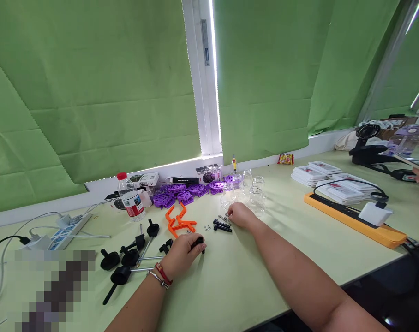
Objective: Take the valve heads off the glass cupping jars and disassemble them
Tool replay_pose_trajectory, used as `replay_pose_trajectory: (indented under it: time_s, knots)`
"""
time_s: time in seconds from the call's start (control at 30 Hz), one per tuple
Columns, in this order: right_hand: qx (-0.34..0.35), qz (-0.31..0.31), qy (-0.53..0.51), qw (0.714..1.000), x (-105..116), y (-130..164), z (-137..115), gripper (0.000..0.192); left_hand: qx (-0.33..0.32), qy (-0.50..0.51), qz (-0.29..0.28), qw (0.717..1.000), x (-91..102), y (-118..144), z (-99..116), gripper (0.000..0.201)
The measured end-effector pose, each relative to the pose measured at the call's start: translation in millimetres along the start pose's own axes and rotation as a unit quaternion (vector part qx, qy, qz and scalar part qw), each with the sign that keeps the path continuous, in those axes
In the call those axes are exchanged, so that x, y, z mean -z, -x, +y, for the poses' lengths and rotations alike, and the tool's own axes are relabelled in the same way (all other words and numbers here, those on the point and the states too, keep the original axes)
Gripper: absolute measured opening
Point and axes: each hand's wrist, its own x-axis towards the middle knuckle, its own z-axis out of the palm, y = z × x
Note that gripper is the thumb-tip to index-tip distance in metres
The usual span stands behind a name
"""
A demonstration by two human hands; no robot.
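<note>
Currently in the left hand point(185, 249): a black piece point(197, 241), gripped between thumb and fingers, low over the table point(230, 290); its far end is partly hidden by the hand.
Right hand point(242, 215): fingers bent down at the small springs point(223, 218); whether one is pinched already cannot be told.
Black tubes point(222, 226): a small group lying just below the springs, touched by neither hand.
Silver bits point(207, 228): loose on the table between the two hands, too small to identify.
Done so far: hard to count; the black piece is in hand, but no spring shows on it, so its fitting looks unfinished.
Left over: the springs, black tubes and silver bits all lie loose, which suggests that much of the small-part work remains.
Orange arms point(179, 224): heaped beyond the left hand, apparently unjoined to anything.
Black cups point(120, 275): lying to the left among metal rods; which rods are fastened is unclear.
Purple frames point(176, 190): piled at the back, untouched.
</note>
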Motion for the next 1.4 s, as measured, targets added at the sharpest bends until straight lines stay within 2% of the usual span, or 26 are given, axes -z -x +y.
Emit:
replay_pose_trajectory:
  time_s: [0.2,0.3,0.4,0.47,0.57,0.63,0.77,0.9,1.23,1.4]
  knots:
    - [0.022,0.015,-0.013,1.000,4.8,5.0,-6.4,0.035,0.003,0.008,-0.003,1.000,0.0,-0.6,-0.5,0.028]
    - [0.087,0.027,-0.064,0.994,6.2,12.2,-17.4,0.043,0.005,0.012,-0.005,1.000,0.0,-1.2,-1.1,0.028]
    - [0.211,0.050,-0.179,0.960,3.8,25.3,-34.7,0.037,-0.002,0.016,-0.006,1.000,-0.7,-1.0,-2.5,0.028]
    - [0.272,0.024,-0.247,0.930,0.2,36.4,-47.8,0.032,-0.004,0.018,-0.003,1.000,-1.5,-0.6,-3.5,0.028]
    - [0.296,-0.033,-0.347,0.889,-5.6,52.8,-65.3,0.029,-0.001,0.018,-0.001,1.000,-3.1,-0.3,-5.3,0.026]
    - [0.311,-0.053,-0.373,0.873,-7.9,61.0,-73.0,0.026,-0.002,0.021,-0.001,1.000,-4.0,-0.8,-6.7,0.025]
    - [0.336,-0.084,-0.333,0.877,-8.3,66.5,-77.5,0.020,-0.004,0.033,0.001,0.999,-4.8,-2.6,-9.9,0.025]
    - [0.364,-0.059,-0.270,0.889,-8.1,62.2,-74.4,0.012,-0.011,0.039,-0.003,0.999,-4.5,-2.9,-11.2,0.025]
    - [0.426,-0.021,-0.233,0.874,-13.3,55.6,-70.5,0.010,-0.013,0.044,0.002,0.999,-4.7,-2.9,-12.5,0.026]
    - [0.434,-0.026,-0.232,0.870,-13.3,55.6,-70.4,0.012,-0.013,0.093,0.042,0.995,-7.2,-3.2,-8.7,0.015]
